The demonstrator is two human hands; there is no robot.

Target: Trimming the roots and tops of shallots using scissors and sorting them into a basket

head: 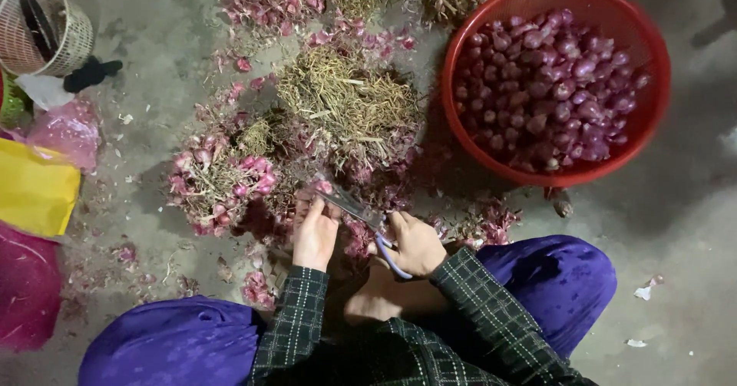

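Head view: our right hand (418, 242) is clamped on scissors (361, 216); our left hand (315, 229) pinches a shallot bunch (349, 236) on the floor (675, 217) near the red basket (652, 117). Bulbs seem light, firm, with slippery skins; we judge the dry stems the best grip.

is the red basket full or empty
Nearly full. The red basket holds a heap of trimmed purple shallots that covers its bottom and rises close to the rim, with only a strip of bare wall showing.
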